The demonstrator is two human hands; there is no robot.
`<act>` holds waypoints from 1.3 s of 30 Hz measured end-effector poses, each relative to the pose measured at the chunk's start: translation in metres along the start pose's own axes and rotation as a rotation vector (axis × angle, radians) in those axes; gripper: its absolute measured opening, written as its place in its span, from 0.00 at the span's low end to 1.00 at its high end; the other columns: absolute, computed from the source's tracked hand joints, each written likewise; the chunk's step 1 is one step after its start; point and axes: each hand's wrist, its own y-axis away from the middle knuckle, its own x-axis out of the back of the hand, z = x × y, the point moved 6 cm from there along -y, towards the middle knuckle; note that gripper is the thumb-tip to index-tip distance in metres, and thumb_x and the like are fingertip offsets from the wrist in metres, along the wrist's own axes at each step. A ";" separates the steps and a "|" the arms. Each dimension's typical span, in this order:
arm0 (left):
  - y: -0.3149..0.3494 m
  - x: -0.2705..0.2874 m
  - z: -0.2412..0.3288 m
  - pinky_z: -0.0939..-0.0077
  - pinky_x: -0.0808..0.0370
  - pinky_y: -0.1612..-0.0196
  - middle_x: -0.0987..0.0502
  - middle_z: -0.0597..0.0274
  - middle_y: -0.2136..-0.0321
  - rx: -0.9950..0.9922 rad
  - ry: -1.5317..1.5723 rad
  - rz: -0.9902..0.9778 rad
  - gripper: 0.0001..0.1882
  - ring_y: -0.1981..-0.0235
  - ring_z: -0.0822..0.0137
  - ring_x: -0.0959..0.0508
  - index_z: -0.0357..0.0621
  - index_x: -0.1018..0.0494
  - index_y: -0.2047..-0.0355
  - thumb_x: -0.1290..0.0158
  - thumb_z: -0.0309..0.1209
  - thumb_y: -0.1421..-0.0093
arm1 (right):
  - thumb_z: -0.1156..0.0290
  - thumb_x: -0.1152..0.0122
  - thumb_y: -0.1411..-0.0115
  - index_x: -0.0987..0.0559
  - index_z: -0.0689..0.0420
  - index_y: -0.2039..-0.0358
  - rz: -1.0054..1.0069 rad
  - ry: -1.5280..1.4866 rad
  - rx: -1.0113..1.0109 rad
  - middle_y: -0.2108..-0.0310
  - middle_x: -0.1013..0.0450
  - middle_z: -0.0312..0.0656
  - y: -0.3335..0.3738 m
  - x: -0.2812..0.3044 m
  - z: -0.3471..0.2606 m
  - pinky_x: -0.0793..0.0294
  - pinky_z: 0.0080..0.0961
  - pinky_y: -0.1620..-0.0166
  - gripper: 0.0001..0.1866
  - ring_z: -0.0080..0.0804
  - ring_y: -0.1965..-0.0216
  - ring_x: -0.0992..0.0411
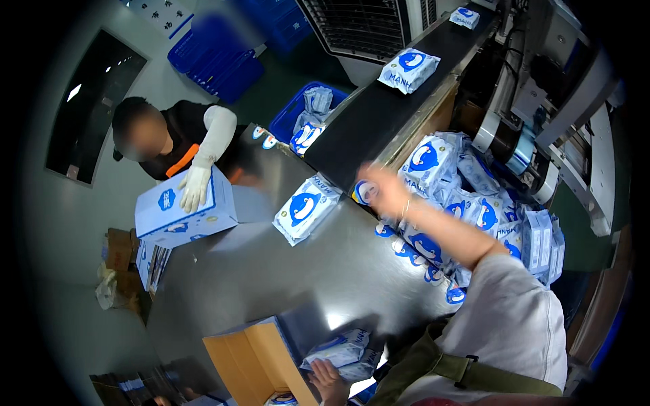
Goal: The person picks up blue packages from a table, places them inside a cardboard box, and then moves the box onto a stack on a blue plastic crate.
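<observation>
My left hand (328, 383) is at the near edge of the metal table, its fingers against two white-and-blue soft packs (338, 353) that it appears to grip. Beside them stands an open carton (252, 352), brown inside, with part of a pack showing low in it. My right hand (384, 191), smeared by motion, is stretched over the table's right corner by the conveyor's end; its fingers are unclear. Just left of it, a single pack (306, 208) lies at the belt's end. A heap of similar packs (484, 211) is under and beyond my right forearm.
Two packs, a nearer one (409, 70) and a farther one (464, 17), lie on the black conveyor belt (376, 118). Across the table (271, 281), a co-worker's gloved hand (196, 189) rests on a light-blue carton (177, 215). A blue bin (288, 116) holds packs beside the belt.
</observation>
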 end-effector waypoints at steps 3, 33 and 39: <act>0.001 -0.006 -0.003 0.43 0.52 0.39 0.56 0.36 0.37 0.011 0.180 -0.065 0.38 0.35 0.43 0.57 0.32 0.54 0.38 0.57 0.33 0.47 | 0.83 0.43 0.63 0.27 0.57 0.54 0.195 0.319 0.128 0.50 0.32 0.47 -0.105 0.062 0.053 0.39 0.38 0.43 0.30 0.46 0.46 0.36; -0.003 0.019 -0.016 0.36 0.51 0.41 0.47 0.45 0.39 0.135 0.602 0.116 0.29 0.36 0.47 0.48 0.41 0.43 0.42 0.54 0.27 0.47 | 0.78 0.41 0.57 0.33 0.47 0.45 -0.540 0.298 0.560 0.41 0.42 0.48 0.083 -0.137 -0.165 0.51 0.46 0.39 0.34 0.48 0.39 0.46; 0.000 0.019 -0.019 0.36 0.54 0.41 0.48 0.43 0.38 0.057 0.610 0.145 0.33 0.36 0.47 0.50 0.40 0.46 0.40 0.51 0.32 0.46 | 0.66 0.25 0.73 0.36 0.43 0.43 -0.496 0.250 0.431 0.41 0.45 0.49 0.191 -0.100 -0.190 0.52 0.52 0.40 0.51 0.51 0.39 0.48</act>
